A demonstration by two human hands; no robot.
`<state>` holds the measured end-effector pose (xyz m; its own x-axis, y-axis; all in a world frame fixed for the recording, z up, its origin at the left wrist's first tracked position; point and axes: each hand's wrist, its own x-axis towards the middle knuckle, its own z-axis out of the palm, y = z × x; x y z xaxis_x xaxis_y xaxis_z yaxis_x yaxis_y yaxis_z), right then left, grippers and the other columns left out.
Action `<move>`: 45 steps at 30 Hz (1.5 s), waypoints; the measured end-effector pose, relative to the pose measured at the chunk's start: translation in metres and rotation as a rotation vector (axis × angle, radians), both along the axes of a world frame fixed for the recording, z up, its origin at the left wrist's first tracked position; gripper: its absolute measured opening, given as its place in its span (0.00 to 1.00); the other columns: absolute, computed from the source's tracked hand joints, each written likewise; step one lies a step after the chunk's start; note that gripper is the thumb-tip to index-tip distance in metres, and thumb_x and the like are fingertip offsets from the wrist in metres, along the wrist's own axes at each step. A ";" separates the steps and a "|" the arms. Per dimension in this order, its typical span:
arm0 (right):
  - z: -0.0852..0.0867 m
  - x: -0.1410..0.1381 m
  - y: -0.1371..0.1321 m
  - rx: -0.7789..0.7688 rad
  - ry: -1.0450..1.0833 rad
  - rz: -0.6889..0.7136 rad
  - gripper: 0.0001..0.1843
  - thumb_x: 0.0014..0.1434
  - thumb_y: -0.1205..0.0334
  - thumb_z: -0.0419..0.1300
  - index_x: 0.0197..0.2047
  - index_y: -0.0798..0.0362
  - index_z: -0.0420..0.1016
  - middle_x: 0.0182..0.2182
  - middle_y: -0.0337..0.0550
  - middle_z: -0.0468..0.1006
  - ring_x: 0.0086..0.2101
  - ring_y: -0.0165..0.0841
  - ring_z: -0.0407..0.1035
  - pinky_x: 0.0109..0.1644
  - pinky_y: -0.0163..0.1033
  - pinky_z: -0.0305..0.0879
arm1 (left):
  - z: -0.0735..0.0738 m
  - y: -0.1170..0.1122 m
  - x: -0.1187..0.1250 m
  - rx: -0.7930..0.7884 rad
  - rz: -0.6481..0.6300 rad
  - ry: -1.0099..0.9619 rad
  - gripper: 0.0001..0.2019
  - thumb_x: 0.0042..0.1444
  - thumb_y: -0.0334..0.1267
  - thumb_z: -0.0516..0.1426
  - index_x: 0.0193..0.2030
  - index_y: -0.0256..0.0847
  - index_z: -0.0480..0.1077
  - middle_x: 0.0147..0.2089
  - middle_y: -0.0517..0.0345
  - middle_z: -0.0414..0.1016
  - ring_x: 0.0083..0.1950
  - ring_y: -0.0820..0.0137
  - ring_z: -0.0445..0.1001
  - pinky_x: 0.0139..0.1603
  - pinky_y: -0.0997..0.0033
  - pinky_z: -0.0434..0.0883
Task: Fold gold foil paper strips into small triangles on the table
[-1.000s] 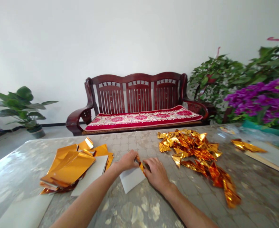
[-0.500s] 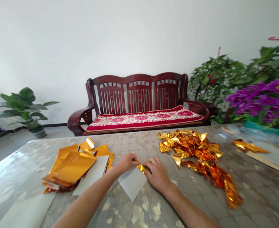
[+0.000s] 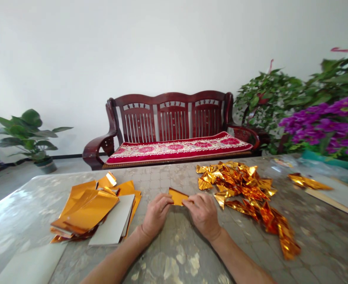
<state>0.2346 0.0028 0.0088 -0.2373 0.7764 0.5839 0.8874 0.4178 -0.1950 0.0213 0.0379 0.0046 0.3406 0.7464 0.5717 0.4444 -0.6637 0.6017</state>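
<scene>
A small sheet of gold foil paper (image 3: 178,197), its gold side showing, is held between both hands just over the table. My left hand (image 3: 158,213) pinches its left end with thumb and fingers. At the opposite end my right hand (image 3: 203,215) grips it in the same way. The sheet's far edge looks folded or rolled. To the left lies a loose stack of gold foil sheets (image 3: 87,207), with a pale sheet (image 3: 113,221) lying white side up beside it. A heap of folded gold foil pieces (image 3: 242,183) spreads out on the right.
The table has a patterned cover (image 3: 180,256). Another pale sheet (image 3: 29,264) lies at the near left. On the right are a board (image 3: 336,197), plastic wrapping and purple flowers (image 3: 328,122). A wooden bench (image 3: 171,118) stands behind.
The sheet showed its white side, with a corner toward me, and now shows gold. My left hand has turned and come down to its left end; the right hand has shifted slightly right.
</scene>
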 end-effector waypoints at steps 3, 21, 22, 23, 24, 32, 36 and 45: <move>-0.003 -0.002 0.000 0.018 -0.050 0.063 0.16 0.70 0.61 0.51 0.49 0.40 0.80 0.42 0.42 0.79 0.46 0.39 0.63 0.51 0.45 0.53 | -0.015 -0.003 -0.003 -0.036 -0.004 0.078 0.10 0.65 0.36 0.51 0.40 0.44 0.73 0.47 0.53 0.77 0.50 0.68 0.74 0.52 0.67 0.71; -0.009 -0.005 0.008 -0.238 -0.043 0.059 0.13 0.67 0.59 0.54 0.37 0.47 0.80 0.35 0.41 0.76 0.41 0.36 0.64 0.45 0.39 0.57 | -0.009 -0.001 -0.003 -0.080 0.137 0.493 0.11 0.65 0.36 0.50 0.35 0.42 0.72 0.37 0.55 0.75 0.42 0.65 0.70 0.44 0.67 0.65; -0.010 -0.005 0.009 -0.245 -0.026 0.048 0.13 0.67 0.59 0.54 0.36 0.47 0.80 0.35 0.41 0.76 0.41 0.35 0.64 0.45 0.39 0.57 | -0.009 0.000 -0.001 -0.100 0.144 0.479 0.11 0.65 0.36 0.50 0.35 0.42 0.72 0.38 0.55 0.75 0.42 0.65 0.70 0.45 0.68 0.65; -0.011 -0.005 0.011 -0.255 -0.009 0.035 0.13 0.67 0.59 0.54 0.36 0.47 0.80 0.34 0.41 0.76 0.41 0.35 0.64 0.44 0.38 0.57 | -0.010 0.002 0.000 -0.122 0.152 0.465 0.10 0.65 0.36 0.50 0.35 0.41 0.71 0.37 0.55 0.75 0.42 0.65 0.70 0.45 0.68 0.65; -0.011 -0.004 0.012 -0.266 0.006 0.020 0.13 0.67 0.59 0.54 0.36 0.47 0.80 0.34 0.41 0.76 0.40 0.35 0.64 0.44 0.38 0.57 | -0.010 0.004 0.001 -0.146 0.160 0.453 0.10 0.65 0.35 0.50 0.35 0.41 0.71 0.37 0.55 0.75 0.42 0.65 0.71 0.45 0.68 0.65; -0.013 -0.003 0.019 -0.321 0.032 -0.041 0.12 0.66 0.61 0.55 0.37 0.47 0.80 0.34 0.40 0.78 0.40 0.36 0.66 0.43 0.38 0.57 | -0.001 0.013 0.009 -0.376 0.187 0.444 0.10 0.62 0.35 0.51 0.34 0.40 0.72 0.35 0.56 0.77 0.37 0.68 0.72 0.36 0.72 0.60; -0.012 -0.004 0.020 -0.344 0.040 -0.048 0.10 0.66 0.62 0.55 0.39 0.48 0.79 0.36 0.40 0.79 0.41 0.36 0.66 0.44 0.38 0.57 | 0.000 0.011 0.012 -0.406 0.237 0.458 0.09 0.62 0.35 0.51 0.37 0.41 0.73 0.38 0.56 0.79 0.41 0.67 0.74 0.38 0.72 0.61; -0.012 -0.006 0.022 -0.347 0.025 -0.045 0.06 0.63 0.64 0.57 0.40 0.49 0.76 0.39 0.40 0.81 0.42 0.37 0.67 0.46 0.39 0.57 | -0.005 0.007 0.014 -0.370 0.299 0.483 0.08 0.61 0.36 0.52 0.43 0.42 0.72 0.40 0.54 0.79 0.46 0.63 0.75 0.42 0.70 0.63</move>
